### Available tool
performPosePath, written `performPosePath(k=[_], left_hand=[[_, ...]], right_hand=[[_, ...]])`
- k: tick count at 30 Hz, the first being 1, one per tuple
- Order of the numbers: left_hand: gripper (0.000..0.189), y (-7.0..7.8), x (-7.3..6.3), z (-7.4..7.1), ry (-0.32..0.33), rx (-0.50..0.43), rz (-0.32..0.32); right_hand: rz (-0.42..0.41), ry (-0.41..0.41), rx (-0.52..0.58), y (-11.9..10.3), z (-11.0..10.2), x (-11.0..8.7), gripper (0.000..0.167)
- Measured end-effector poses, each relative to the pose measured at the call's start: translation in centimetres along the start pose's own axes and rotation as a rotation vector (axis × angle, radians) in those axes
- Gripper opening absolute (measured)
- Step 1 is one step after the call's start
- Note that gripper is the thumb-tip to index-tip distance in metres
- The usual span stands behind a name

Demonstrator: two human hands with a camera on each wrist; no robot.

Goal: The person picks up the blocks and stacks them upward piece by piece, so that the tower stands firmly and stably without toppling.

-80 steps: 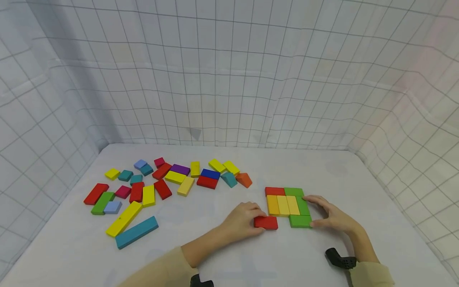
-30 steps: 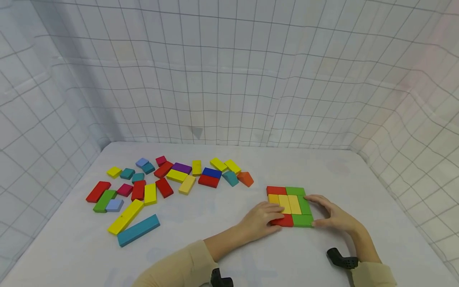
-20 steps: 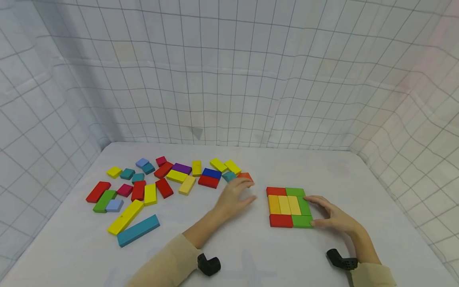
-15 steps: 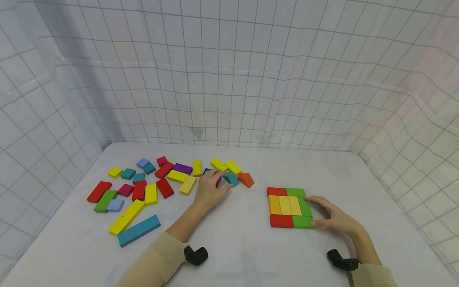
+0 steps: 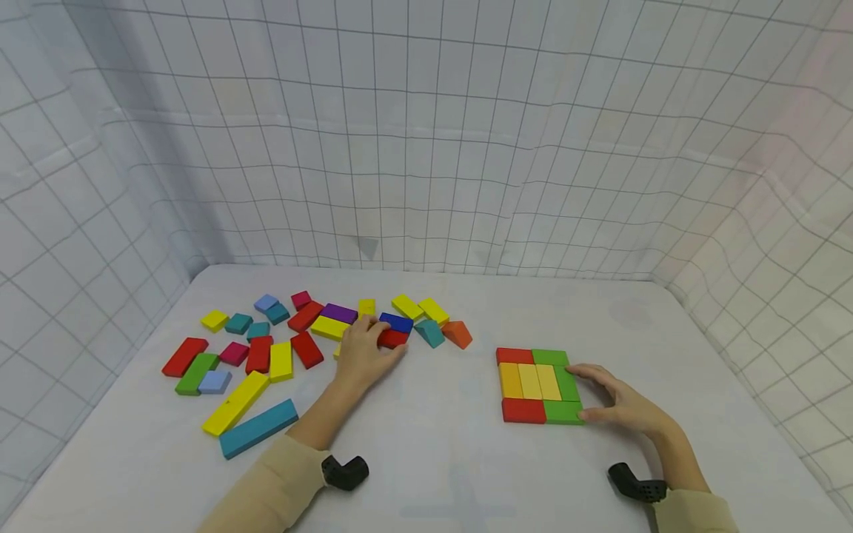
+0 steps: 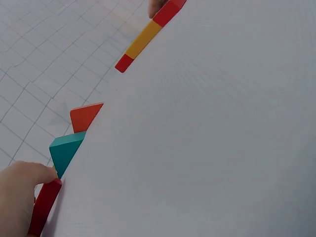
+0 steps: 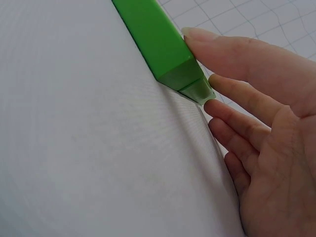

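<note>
My left hand [image 5: 363, 357] hovers over the loose blocks, fingers loosely bent and thumb apart. A red block [image 5: 393, 338] lies beside it, with a blue block [image 5: 396, 322] behind; in the left wrist view the thumb [image 6: 37, 173] overlaps the red block's end [image 6: 46, 205]. A cream block is mostly hidden under this hand. At the right, my right hand [image 5: 623, 403] rests against a flat square of blocks, its thumb and forefinger at the outer green blocks [image 5: 563, 412]. That square has red blocks [image 5: 523, 411] on the left corners and yellow ones [image 5: 529, 381] in the middle.
Several other blocks lie scattered at the left, including a long teal block [image 5: 258, 428] and a long yellow block [image 5: 235, 403]. A teal triangular block [image 5: 429, 333] and an orange one [image 5: 457, 334] lie right of the left hand. Grid-patterned cloth [image 5: 426, 148] walls the table.
The left hand set a red block into the square's near left corner and let go. It then moved to the orange block and leftward across the loose blocks. The right hand stayed put.
</note>
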State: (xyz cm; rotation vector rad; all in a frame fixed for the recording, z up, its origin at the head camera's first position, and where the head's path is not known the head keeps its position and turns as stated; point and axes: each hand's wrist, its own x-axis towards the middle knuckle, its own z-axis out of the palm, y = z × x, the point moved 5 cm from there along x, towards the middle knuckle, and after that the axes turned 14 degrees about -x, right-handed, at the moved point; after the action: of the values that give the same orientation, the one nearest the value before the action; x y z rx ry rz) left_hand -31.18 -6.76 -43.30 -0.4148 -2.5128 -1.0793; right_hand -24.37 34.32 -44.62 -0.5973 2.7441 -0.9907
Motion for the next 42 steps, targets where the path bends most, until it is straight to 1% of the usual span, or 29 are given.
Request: performPosePath(k=[2, 5, 6, 8, 12, 15, 17, 19, 22, 25, 26, 28, 29, 31, 34, 36, 39, 42], left_hand=[[0.043, 0.1, 0.0, 0.1, -0.041, -0.013, 0.042], [0.040, 0.2, -0.1, 0.1, -0.123, -0.035, 0.113], [0.041, 0.2, -0.1, 0.1, -0.146, -0.034, 0.129], [0.044, 0.2, -0.1, -0.1, -0.173, -0.025, 0.146], [0.052, 0.1, -0.2, -0.4, -0.185, 0.036, 0.134], [0.051, 0.1, -0.2, -0.4, -0.192, 0.053, 0.137], [0.049, 0.3, -0.2, -0.3, -0.190, 0.029, 0.154], [0.046, 0.7, -0.2, 0.0, -0.183, -0.018, 0.183], [0.045, 2.0, 0.0, 0.6, -0.169, -0.116, 0.256], [0.046, 4.1, 0.1, 1.9, -0.170, -0.210, 0.339], [0.046, 4.9, 0.2, 2.4, -0.177, -0.235, 0.368], [0.046, 6.6, 0.2, 3.6, -0.210, -0.277, 0.405], [0.046, 7.5, 0.2, 4.3, -0.227, -0.282, 0.423], [0.046, 9.2, 0.0, 5.6, -0.276, -0.277, 0.438], [0.047, 11.4, 0.0, 7.6, -0.355, -0.255, 0.445], [0.047, 12.7, -0.1, 8.9, -0.395, -0.241, 0.453], [0.046, 14.1, -0.1, 10.8, -0.443, -0.238, 0.466], [0.045, 15.2, -0.2, 12.3, -0.464, -0.241, 0.476]], right_hand=[[0.001, 0.002, -0.002, 0.0, 0.0, 0.0, 0.065], [0.001, 0.004, -0.001, -0.1, 0.0, 0.0, 0.066], [0.000, 0.004, -0.001, -0.1, 0.0, 0.0, 0.066], [0.001, 0.004, 0.003, 0.0, -0.1, -0.1, 0.065], [-0.001, 0.004, 0.014, 0.0, -0.1, -0.1, 0.066], [-0.003, 0.002, 0.012, 0.0, -0.1, 0.0, 0.066], [-0.004, 0.001, 0.009, 0.0, -0.1, 0.0, 0.066], [-0.008, 0.001, 0.006, 0.0, -0.1, 0.0, 0.066], [-0.013, -0.001, 0.011, 0.0, -0.2, 0.1, 0.067], [-0.022, -0.001, 0.008, 0.0, -0.2, 0.1, 0.067], [-0.023, 0.000, 0.007, 0.0, -0.2, 0.1, 0.067], [-0.025, 0.000, 0.006, 0.0, -0.2, 0.1, 0.067], [-0.024, 0.000, 0.005, 0.0, -0.2, 0.0, 0.067], [-0.022, 0.000, 0.007, 0.1, -0.2, 0.0, 0.067], [-0.016, -0.001, 0.011, 0.1, -0.1, 0.0, 0.066], [-0.012, -0.001, 0.011, 0.1, -0.1, 0.1, 0.066], [-0.012, -0.002, 0.011, 0.1, -0.1, 0.1, 0.066], [-0.020, -0.002, 0.013, 0.1, -0.1, 0.1, 0.066]])
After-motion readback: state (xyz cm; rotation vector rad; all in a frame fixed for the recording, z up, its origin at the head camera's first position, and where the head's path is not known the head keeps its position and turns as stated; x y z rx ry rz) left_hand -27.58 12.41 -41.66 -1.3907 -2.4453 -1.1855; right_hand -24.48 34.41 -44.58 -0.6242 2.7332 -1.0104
